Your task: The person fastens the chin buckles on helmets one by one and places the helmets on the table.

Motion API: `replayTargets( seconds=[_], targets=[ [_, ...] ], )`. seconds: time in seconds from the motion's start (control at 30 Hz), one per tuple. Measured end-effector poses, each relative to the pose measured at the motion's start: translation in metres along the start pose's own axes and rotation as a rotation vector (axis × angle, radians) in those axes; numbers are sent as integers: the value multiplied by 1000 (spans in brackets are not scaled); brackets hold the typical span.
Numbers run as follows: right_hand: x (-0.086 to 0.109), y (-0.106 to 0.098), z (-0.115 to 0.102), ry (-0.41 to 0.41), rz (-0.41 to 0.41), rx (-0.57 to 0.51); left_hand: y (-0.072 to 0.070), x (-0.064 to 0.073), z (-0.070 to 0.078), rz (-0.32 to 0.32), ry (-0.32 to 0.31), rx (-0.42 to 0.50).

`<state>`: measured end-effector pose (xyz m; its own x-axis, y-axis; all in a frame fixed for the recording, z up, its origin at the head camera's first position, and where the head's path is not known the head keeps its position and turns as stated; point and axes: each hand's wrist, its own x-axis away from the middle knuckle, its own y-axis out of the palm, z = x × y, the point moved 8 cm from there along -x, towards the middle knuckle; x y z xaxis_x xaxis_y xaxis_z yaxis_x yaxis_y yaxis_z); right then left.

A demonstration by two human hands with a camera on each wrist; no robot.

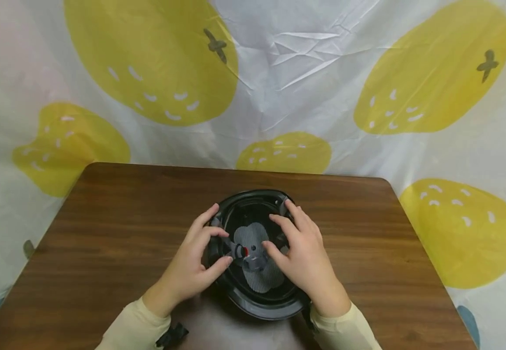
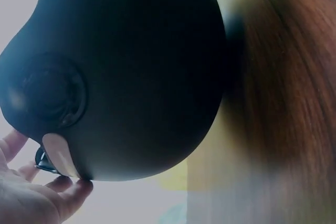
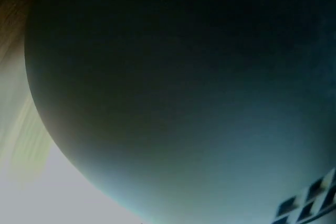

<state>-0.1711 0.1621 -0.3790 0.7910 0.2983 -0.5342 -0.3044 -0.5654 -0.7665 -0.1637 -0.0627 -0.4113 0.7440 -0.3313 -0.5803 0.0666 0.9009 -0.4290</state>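
Note:
A black helmet (image 1: 263, 306) lies upside down on the table with its hollow facing up. Inside it is grey striped padding (image 1: 259, 282), and a chin strap buckle (image 1: 238, 251) with a red part sits over the padding. My left hand (image 1: 191, 262) is at the left rim, thumb and index finger on either side of the strap by the buckle. My right hand (image 1: 307, 253) reaches over the right rim, fingers spread and slightly bent, thumb above the padding. The helmet's smooth outer shell (image 2: 147, 87) fills much of the left wrist view, with left fingertips (image 2: 79, 195) at its edge.
The brown wooden table (image 1: 126, 233) has rounded far corners. Behind it hangs a white cloth (image 1: 296, 97) with yellow fruit prints. A black object (image 1: 172, 335) is beside the left sleeve. A checkered strip (image 3: 307, 205) marks the shell in the right wrist view.

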Motion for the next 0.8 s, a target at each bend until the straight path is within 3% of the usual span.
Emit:
replayTargets(
  seconds=[0.2, 0.3, 0.43, 0.8],
  targets=[
    [3, 5, 6, 89, -76, 12, 9, 5, -13, -56, -107, 60],
    [3, 6, 8, 120, -104, 9, 11, 6, -17, -71, -140, 137],
    [2, 8, 9, 156, -133, 4, 12, 7, -17, -87, -156, 217],
    [3, 15, 18, 307, -218, 61, 19, 7, -10, -107, -179, 290]
  ],
)
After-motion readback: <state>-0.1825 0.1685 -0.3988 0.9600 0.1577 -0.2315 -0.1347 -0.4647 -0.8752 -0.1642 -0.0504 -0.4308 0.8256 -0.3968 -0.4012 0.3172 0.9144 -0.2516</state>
